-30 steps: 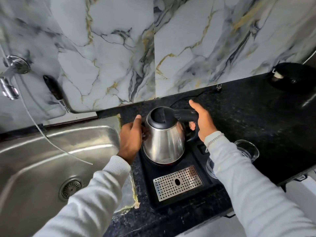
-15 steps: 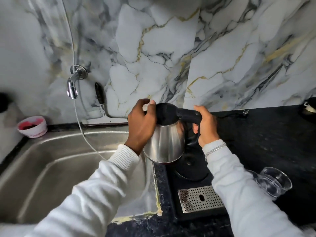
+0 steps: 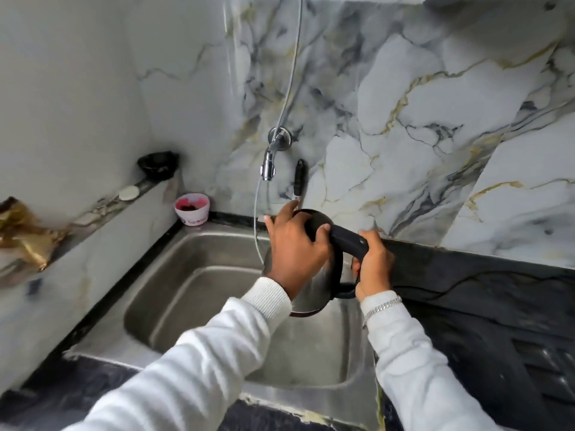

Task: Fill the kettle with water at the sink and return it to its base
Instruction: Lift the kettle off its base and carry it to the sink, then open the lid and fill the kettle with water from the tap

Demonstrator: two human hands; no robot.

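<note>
The steel kettle (image 3: 317, 290) with its black lid and handle hangs in the air over the right part of the steel sink (image 3: 186, 293). My right hand (image 3: 373, 265) grips the black handle. My left hand (image 3: 295, 253) lies over the lid and upper body, holding it there. The lid looks closed. The chrome tap (image 3: 270, 160) juts from the marble wall above and to the left of the kettle, no water running from it that I can see. The kettle's base is out of view; only the tray's edge (image 3: 547, 368) shows at the far right.
A thin hose (image 3: 289, 88) hangs down the wall past the tap into the sink. A black-handled knife (image 3: 299, 178) leans on the wall behind the kettle. A small pink-and-white tub (image 3: 191, 209) stands at the sink's back left corner. Black counter (image 3: 466, 290) runs right.
Both hands have lifted the kettle off its base and carried it left, from the counter to above the sink. My view has swung left with it.
</note>
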